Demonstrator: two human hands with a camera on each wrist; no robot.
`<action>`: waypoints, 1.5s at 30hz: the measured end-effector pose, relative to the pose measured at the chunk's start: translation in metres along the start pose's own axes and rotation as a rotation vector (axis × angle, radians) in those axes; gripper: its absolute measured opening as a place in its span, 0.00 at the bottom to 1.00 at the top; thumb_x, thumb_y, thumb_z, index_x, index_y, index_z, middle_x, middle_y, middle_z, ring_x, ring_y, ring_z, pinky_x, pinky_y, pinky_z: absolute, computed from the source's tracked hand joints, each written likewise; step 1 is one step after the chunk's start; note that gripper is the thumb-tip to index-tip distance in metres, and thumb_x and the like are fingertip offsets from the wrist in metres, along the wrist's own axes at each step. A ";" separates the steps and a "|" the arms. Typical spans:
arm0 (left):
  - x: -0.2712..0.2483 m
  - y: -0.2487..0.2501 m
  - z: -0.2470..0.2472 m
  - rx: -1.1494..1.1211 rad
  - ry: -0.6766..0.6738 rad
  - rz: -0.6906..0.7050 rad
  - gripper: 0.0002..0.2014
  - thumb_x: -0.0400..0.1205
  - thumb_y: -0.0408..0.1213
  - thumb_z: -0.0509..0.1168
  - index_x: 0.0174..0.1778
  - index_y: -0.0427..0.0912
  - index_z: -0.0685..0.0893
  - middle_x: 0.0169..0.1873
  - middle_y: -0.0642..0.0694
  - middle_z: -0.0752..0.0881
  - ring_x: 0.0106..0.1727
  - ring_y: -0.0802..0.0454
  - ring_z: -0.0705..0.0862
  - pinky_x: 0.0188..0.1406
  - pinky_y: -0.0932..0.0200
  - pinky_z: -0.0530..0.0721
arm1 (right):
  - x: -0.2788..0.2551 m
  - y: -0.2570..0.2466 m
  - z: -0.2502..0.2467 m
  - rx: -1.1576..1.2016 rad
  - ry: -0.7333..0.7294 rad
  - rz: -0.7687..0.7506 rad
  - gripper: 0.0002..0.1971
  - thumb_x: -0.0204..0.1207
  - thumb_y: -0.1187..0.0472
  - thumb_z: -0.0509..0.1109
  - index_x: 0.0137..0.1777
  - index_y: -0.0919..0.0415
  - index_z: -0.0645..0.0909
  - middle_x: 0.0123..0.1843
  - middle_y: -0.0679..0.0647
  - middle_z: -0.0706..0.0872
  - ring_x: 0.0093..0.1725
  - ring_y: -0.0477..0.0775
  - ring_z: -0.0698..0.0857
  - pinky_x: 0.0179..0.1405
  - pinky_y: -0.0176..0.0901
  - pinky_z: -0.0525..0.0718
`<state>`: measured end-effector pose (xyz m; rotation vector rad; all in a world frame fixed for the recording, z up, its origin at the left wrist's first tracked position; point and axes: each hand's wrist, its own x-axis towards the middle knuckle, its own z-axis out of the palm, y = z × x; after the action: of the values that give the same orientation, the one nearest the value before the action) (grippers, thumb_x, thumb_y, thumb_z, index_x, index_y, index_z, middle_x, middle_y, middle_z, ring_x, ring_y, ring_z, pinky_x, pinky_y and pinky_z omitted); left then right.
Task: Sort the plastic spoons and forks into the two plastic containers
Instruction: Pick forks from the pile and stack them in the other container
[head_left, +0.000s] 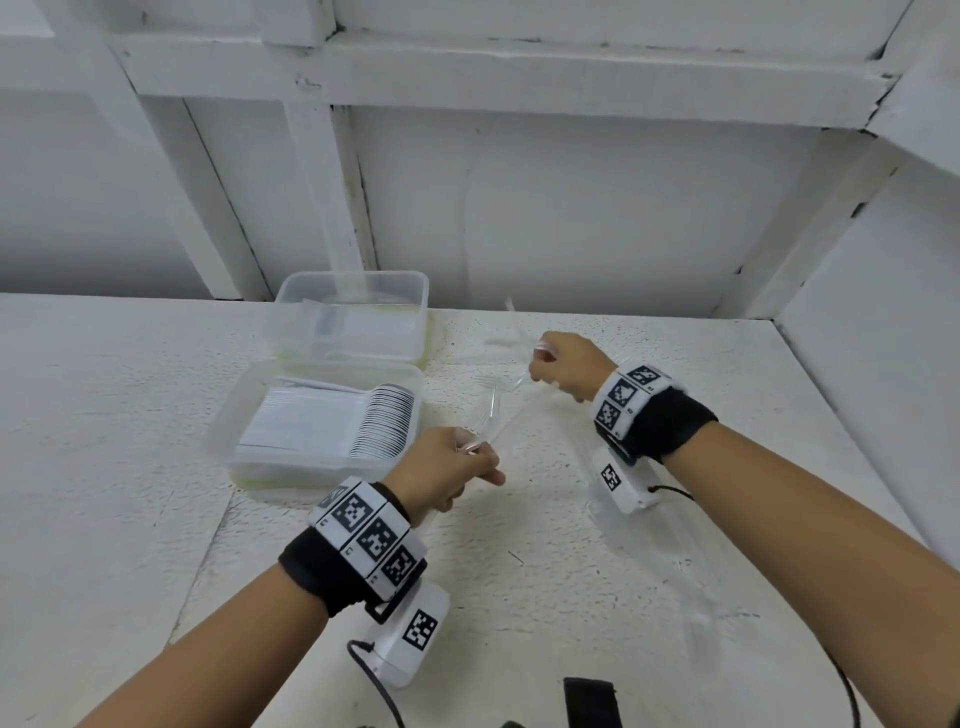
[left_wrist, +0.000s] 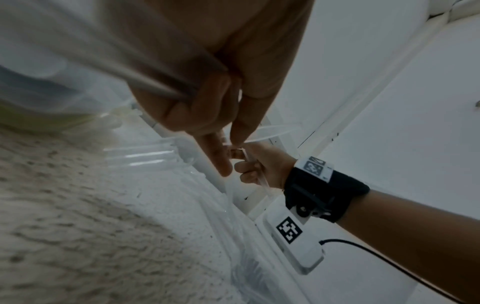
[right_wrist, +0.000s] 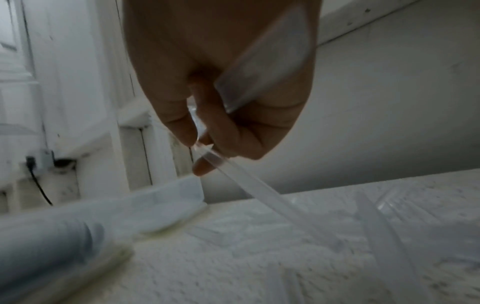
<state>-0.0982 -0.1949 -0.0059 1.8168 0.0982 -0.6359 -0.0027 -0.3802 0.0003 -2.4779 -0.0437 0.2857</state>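
Note:
Two clear plastic containers stand left of centre. The near container (head_left: 244, 410) holds a neat row of stacked spoons (head_left: 379, 421); what the far container (head_left: 415, 291) holds is hard to make out. My left hand (head_left: 475, 452) grips a small bunch of clear cutlery (head_left: 492, 415) with fork tines at the far end; the handles cross my palm (left_wrist: 155, 82). My right hand (head_left: 543, 364), further back and to the right, pinches another clear piece (right_wrist: 246, 185) between thumb and fingers, with a second piece (right_wrist: 265, 61) lying along the palm. I cannot tell whether these are forks or spoons.
More loose clear cutlery (head_left: 649, 545) lies on the rough white table (head_left: 130, 467) under and beside my right forearm. White walls close the table at the back and on the right. A black cable (head_left: 374, 675) hangs from the left wrist unit.

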 end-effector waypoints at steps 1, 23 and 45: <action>-0.004 0.001 -0.001 -0.016 0.014 0.025 0.05 0.81 0.33 0.63 0.39 0.40 0.79 0.36 0.48 0.90 0.17 0.59 0.61 0.14 0.69 0.60 | -0.007 -0.004 -0.004 0.083 0.019 0.006 0.04 0.75 0.64 0.63 0.39 0.59 0.72 0.38 0.50 0.83 0.29 0.48 0.72 0.22 0.36 0.68; -0.041 0.004 -0.014 -0.044 -0.065 0.333 0.06 0.76 0.34 0.63 0.34 0.37 0.81 0.23 0.40 0.67 0.15 0.56 0.58 0.14 0.69 0.58 | -0.109 -0.053 0.047 0.867 -0.051 0.141 0.15 0.79 0.54 0.66 0.32 0.57 0.74 0.25 0.50 0.71 0.19 0.44 0.62 0.14 0.31 0.57; -0.041 -0.010 -0.011 -0.336 0.033 0.188 0.19 0.88 0.50 0.45 0.41 0.40 0.71 0.26 0.53 0.78 0.17 0.58 0.59 0.17 0.69 0.57 | -0.129 -0.064 0.066 0.972 0.003 -0.122 0.12 0.85 0.58 0.56 0.41 0.58 0.74 0.21 0.44 0.71 0.17 0.39 0.65 0.16 0.32 0.61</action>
<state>-0.1330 -0.1719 0.0073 1.4909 0.0515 -0.4281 -0.1408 -0.3027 0.0129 -1.5033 -0.0417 0.1846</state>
